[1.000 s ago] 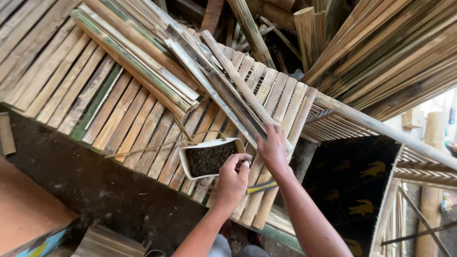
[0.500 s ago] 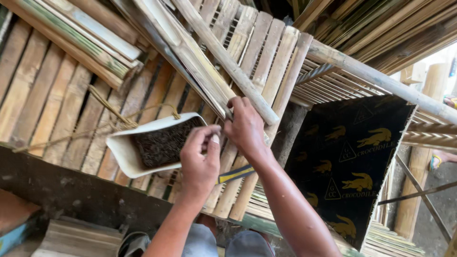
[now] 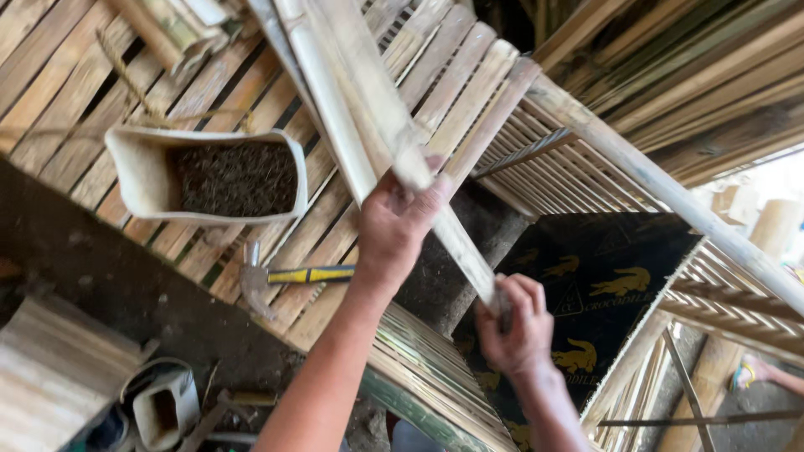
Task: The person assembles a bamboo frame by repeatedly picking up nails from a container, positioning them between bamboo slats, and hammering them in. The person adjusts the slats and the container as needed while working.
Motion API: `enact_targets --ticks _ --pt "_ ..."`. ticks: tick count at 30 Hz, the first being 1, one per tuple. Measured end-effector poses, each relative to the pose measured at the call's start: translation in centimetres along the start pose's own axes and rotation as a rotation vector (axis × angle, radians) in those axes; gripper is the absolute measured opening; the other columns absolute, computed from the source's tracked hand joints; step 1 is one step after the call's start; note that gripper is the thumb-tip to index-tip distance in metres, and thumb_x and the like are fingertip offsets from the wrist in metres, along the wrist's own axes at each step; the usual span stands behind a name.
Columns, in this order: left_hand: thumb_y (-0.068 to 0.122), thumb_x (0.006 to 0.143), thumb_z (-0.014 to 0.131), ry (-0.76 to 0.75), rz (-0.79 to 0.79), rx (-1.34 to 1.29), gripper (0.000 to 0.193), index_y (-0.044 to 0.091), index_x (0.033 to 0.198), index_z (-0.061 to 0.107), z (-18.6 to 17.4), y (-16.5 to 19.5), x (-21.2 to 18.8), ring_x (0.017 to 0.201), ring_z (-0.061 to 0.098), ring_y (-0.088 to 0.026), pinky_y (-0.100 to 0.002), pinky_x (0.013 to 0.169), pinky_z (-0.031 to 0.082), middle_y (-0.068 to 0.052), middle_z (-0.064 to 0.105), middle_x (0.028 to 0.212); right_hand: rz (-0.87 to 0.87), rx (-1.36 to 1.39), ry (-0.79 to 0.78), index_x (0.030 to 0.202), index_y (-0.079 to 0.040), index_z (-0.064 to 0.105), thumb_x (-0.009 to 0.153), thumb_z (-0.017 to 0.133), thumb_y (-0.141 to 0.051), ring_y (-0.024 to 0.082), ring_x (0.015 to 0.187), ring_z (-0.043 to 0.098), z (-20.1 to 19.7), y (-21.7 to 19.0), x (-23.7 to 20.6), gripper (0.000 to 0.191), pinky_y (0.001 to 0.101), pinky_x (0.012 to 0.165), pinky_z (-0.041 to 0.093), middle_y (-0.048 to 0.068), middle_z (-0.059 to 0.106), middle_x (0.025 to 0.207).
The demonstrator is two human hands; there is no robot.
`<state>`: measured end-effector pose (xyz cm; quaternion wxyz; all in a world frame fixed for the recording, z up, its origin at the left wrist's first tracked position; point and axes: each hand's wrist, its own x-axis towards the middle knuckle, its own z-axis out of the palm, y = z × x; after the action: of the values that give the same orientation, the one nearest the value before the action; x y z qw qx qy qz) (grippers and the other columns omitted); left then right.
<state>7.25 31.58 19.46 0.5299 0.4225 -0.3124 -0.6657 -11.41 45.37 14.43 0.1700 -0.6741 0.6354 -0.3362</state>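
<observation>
Bamboo slat (image 3: 394, 151): pale, long, split | left hand (image 3: 398, 230), right hand (image 3: 519, 326) gripping it

One camera, worn on the head, looks steeply down and close over both forearms: left hand (image 3: 394, 230) and right hand (image 3: 519, 326) fill the middle, above the slatted pale bamboo panel (image 3: 469, 92).

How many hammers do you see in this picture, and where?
1. The hammer, with a yellow and black handle, lies on the bamboo slat panel, below the white container and beside the left hand. Others may be hidden under the bamboo.
</observation>
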Motion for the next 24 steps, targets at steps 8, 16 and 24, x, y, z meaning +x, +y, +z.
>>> enact_targets --ticks 8,16,24 --pt "0.019 0.095 0.065 0.305 -0.363 -0.469 0.036 0.001 0.126 0.062 -2.5 -7.6 -6.5 0.102 0.072 -0.023 -0.037 0.087 0.064 -0.014 0.07 0.118 0.183 -0.604 0.116 0.147 0.013 0.04 0.073 0.06 0.01 0.053 0.126 0.036 -3.0 11.0 10.0 0.077 0.065 0.1 0.029 0.041 0.043 0.14" --pt "0.022 0.096 0.065 0.474 -0.357 -0.826 0.042 0.004 0.133 0.054 4.6 -18.0 -5.8 0.109 0.069 -0.023 -0.035 0.094 0.06 -0.012 0.067 0.124 0.77 1.232 0.203 0.126 -0.003 0.053 0.098 0.057 -0.014 0.025 0.085 0.067 4.9 9.9 12.2 0.03 0.0395 0.073 0.06 0.014 0.068 0.104" --pt "0.015 0.095 0.06 0.359 -0.532 -0.177 0.043 -0.006 0.133 0.062 2.3 -17.2 -10.5 0.095 0.073 -0.03 -0.044 0.079 0.063 -0.02 0.071 0.115 0.816 0.888 0.036 0.124 -0.008 0.055 0.102 0.069 -0.019 0.015 0.084 0.064 7.5 14.2 15.9 0.027 0.0345 0.064 0.057 0.003 0.064 0.101"
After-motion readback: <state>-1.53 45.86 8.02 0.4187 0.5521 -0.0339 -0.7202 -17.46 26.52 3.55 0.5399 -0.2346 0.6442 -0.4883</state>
